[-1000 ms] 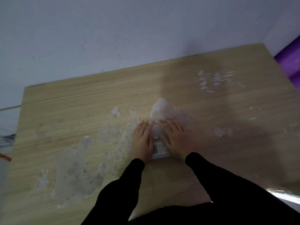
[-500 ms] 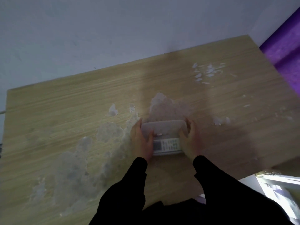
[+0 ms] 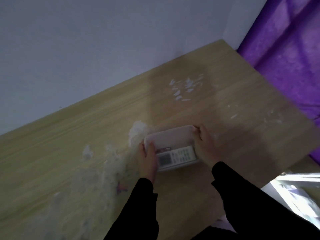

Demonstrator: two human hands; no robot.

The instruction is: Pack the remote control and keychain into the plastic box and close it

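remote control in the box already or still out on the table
In. The remote control lies flat inside the plastic box, along its near wall, with the left hand and right hand gripping the box's ends.

Motion blur smeared the small reddish keychain (image 3: 164,149) inside the plastic box (image 3: 170,138), whose ends both hands hid.

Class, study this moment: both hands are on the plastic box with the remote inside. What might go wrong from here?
1. The left hand has fingers over the rim of the plastic box; pressing the lid down may pinch them.
2. The remote control fills the box's near side, so the lid may not seat flat.
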